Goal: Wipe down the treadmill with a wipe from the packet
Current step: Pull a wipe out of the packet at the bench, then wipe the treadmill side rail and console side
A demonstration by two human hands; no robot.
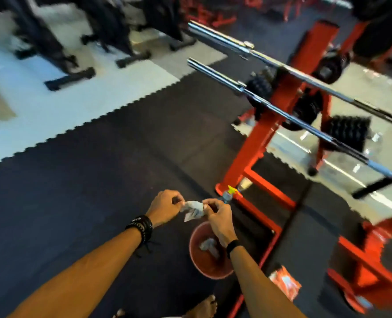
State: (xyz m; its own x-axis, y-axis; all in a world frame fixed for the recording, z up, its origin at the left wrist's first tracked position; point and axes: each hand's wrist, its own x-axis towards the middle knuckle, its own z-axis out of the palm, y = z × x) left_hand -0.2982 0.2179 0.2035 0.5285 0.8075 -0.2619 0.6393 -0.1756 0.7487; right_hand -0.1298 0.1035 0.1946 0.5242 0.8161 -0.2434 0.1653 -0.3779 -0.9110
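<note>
Though blurred, L hand [165, 204] & R hand [218, 216] fingers pinch crumpled wipe [193, 211] over bucket [198, 263].

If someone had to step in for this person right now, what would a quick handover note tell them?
Left hand: pinches one end of the crumpled wipe.
Right hand: pinches the other end.
The wipe is held between both hands, above a red bucket on the black floor mat; crumpled pieces lie in the bucket. An orange packet lies on the mat to the right of the bucket.
Done: a wipe is in hand.
Left: no treadmill is clearly in view; find it and wipe it down.
</note>
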